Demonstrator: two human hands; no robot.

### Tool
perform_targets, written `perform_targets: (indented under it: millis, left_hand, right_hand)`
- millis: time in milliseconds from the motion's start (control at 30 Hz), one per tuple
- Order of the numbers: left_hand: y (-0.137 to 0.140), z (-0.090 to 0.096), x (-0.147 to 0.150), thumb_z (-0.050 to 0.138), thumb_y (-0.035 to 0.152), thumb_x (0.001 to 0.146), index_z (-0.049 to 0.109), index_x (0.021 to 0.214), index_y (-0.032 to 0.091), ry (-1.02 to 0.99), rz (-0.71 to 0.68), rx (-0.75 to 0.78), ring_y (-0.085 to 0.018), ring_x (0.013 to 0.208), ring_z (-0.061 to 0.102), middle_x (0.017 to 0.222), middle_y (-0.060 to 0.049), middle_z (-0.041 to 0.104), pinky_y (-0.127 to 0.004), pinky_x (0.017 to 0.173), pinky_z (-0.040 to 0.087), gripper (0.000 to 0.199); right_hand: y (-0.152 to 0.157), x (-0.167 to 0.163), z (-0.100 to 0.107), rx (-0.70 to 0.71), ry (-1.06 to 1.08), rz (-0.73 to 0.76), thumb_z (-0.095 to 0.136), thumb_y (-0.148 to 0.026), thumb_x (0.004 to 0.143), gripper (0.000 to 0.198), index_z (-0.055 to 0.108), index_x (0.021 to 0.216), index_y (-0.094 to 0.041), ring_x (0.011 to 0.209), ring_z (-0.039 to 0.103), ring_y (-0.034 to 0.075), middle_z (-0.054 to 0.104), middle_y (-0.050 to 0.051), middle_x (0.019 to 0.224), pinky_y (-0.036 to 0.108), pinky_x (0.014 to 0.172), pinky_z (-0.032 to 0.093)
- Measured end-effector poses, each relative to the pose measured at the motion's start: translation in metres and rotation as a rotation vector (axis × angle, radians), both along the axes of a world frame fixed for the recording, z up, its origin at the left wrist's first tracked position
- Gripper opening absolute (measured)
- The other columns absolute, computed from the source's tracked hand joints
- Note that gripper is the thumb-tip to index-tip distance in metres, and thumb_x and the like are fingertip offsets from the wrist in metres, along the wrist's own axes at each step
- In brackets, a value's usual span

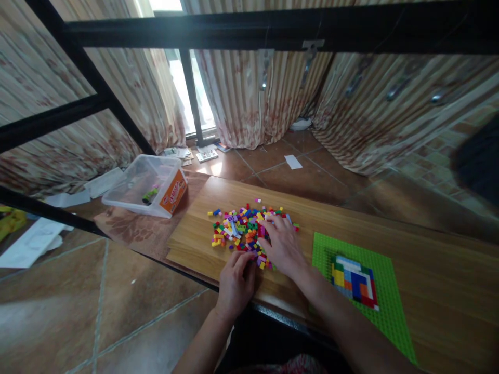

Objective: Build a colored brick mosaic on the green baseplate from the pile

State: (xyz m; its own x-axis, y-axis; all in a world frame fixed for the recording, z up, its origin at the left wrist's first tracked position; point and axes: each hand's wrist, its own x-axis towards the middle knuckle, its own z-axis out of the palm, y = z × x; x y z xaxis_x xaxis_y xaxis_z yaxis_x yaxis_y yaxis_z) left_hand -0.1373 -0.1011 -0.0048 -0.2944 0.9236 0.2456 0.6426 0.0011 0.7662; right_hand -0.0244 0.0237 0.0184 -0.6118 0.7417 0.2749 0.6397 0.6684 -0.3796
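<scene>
A loose pile of small coloured toy bricks (pixel 237 228) lies on the wooden board. Over the pile's right side reaches my right hand (pixel 284 246), its thumb and fingers apart among the bricks. My left hand (pixel 236 280) rests at the pile's near edge with fingers curled and thumb drawn in; whatever is between the fingertips is too small to make out. To the right of both hands lies a green baseplate (pixel 323 254), partly behind my right forearm. On it sits a block of joined bricks (pixel 354 280) in white, yellow, blue, red and other colours.
A clear plastic box (pixel 132 182) with an orange label and a few green pieces inside stands beyond the left end of the wooden board (pixel 195 228). Dark metal bars (pixel 249 31) cross in front of me. Papers (pixel 293 162) lie on the tiled floor near the curtains.
</scene>
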Motion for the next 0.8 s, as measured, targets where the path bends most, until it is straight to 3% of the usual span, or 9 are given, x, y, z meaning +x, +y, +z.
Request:
perform_targets:
  millis: [100,300,567,800]
  left_hand:
    - [0.0,-0.001,0.0,0.05,0.02,0.088,0.061,0.103,0.02,-0.009,-0.002,0.001,-0.015,0.09,0.061,0.099,-0.007,0.062,-0.026,0.081,0.051,0.019]
    - [0.001,-0.005,0.0,0.05,0.021,0.088,0.061,0.104,0.021,0.017,0.004,0.006,-0.015,0.09,0.061,0.099,-0.007,0.061,-0.025,0.081,0.051,0.019]
    - [0.003,-0.011,-0.005,0.053,0.022,0.087,0.062,0.103,0.02,0.122,-0.003,0.067,-0.015,0.089,0.062,0.098,-0.006,0.062,-0.027,0.079,0.052,0.018]
    - [0.006,-0.015,-0.008,0.056,0.025,0.086,0.063,0.101,0.019,0.235,0.003,0.124,-0.016,0.089,0.063,0.097,-0.005,0.064,-0.028,0.079,0.052,0.018]
  right_hand:
    - [0.009,-0.007,0.0,-0.01,-0.091,0.026,0.064,-0.03,0.078,0.045,0.058,0.122,-0.023,0.11,0.045,0.032,0.054,0.013,0.122,0.047,0.09,0.041]
    - [0.013,-0.003,-0.005,-0.03,-0.105,0.049,0.065,-0.031,0.079,0.045,0.058,0.122,-0.02,0.112,0.044,0.031,0.053,0.013,0.124,0.046,0.093,0.039]
    - [0.007,-0.008,-0.005,0.041,-0.002,-0.02,0.049,-0.032,0.092,0.024,0.065,0.106,-0.021,0.106,0.046,0.026,0.062,0.008,0.109,0.042,0.093,0.038]
    - [0.0,-0.005,0.006,0.043,0.19,-0.08,0.045,-0.031,0.095,0.024,0.066,0.094,-0.019,0.099,0.05,0.023,0.066,0.007,0.098,0.037,0.09,0.041]
